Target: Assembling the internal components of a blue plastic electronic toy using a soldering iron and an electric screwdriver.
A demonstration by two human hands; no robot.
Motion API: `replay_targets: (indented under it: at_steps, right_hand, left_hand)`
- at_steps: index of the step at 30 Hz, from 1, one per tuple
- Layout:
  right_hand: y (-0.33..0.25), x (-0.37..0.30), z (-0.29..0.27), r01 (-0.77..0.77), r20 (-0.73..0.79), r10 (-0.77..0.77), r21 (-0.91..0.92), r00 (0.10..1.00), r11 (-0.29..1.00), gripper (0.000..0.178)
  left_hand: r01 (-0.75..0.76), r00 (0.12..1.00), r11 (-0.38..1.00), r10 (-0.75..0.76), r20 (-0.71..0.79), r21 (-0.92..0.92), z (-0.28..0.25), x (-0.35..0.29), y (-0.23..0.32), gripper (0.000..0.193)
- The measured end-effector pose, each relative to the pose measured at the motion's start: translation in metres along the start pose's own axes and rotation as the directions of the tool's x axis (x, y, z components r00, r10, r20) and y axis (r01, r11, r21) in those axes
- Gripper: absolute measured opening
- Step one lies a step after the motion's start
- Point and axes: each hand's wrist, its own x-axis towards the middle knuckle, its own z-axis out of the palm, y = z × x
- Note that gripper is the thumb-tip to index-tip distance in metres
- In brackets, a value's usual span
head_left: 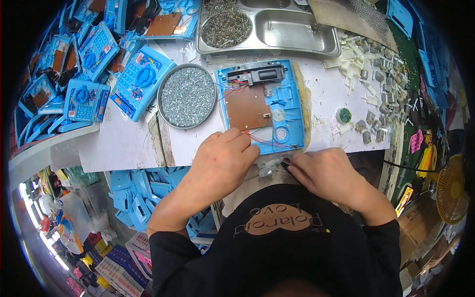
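Note:
A blue plastic toy casing (292, 106) lies open-side up in front of me. Inside it are a brown circuit board (247, 110), a black module (262, 75) along the far edge and thin red wires (260, 137). My left hand (221, 158) has its fingers curled over the casing's near left corner, gripping the edge beside the wires. Just off the near right corner, my right hand (326, 171) is closed in a pinch; a small dark piece shows at its fingertips, too little to name. Crumpled clear plastic (268, 167) sits between the hands.
A round tray of small screws (188, 96) stands left of the casing. Blue keypad shells (141, 81) pile up further left. Behind is a steel compartment tray (297, 30) with small metal parts. White plastic pieces (354, 62) and small blocks scatter at right. More blue parts (141, 190) lie below the table.

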Motion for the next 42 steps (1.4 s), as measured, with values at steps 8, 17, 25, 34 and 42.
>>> replay_targets:
  at_steps: [8, 17, 25, 34, 42]
  right_hand:
    - [0.009, 0.002, -0.026, 0.087, -0.212, -0.068, 0.081, 0.975, 0.993, 0.017]
    - [0.041, 0.049, -0.024, 0.215, -0.401, -0.257, -0.148, 0.879, 0.965, 0.033]
    - [0.043, 0.053, -0.016, 0.274, -0.470, -0.369, -0.259, 0.802, 0.926, 0.033]
    - [-0.008, 0.053, 0.029, 0.287, -0.370, -0.339, -0.190, 0.865, 0.939, 0.039]
    - [-0.034, 0.063, 0.047, 0.225, -0.412, -0.297, -0.216, 0.862, 0.950, 0.032]
  left_hand:
    - [0.038, 0.973, 0.987, -0.071, -0.219, -0.153, 0.014, 0.014, 0.012, 0.028]
    - [-0.177, 0.949, 0.976, 0.135, -0.286, -0.125, 0.049, 0.012, 0.009, 0.031]
    - [-0.222, 0.902, 0.970, 0.164, -0.400, -0.103, 0.055, -0.004, 0.004, 0.031]
    - [0.112, 0.796, 0.992, -0.122, -0.593, -0.053, 0.058, -0.036, -0.016, 0.017]
    - [0.165, 0.974, 0.967, -0.190, -0.120, -0.193, 0.068, -0.067, 0.017, 0.019]
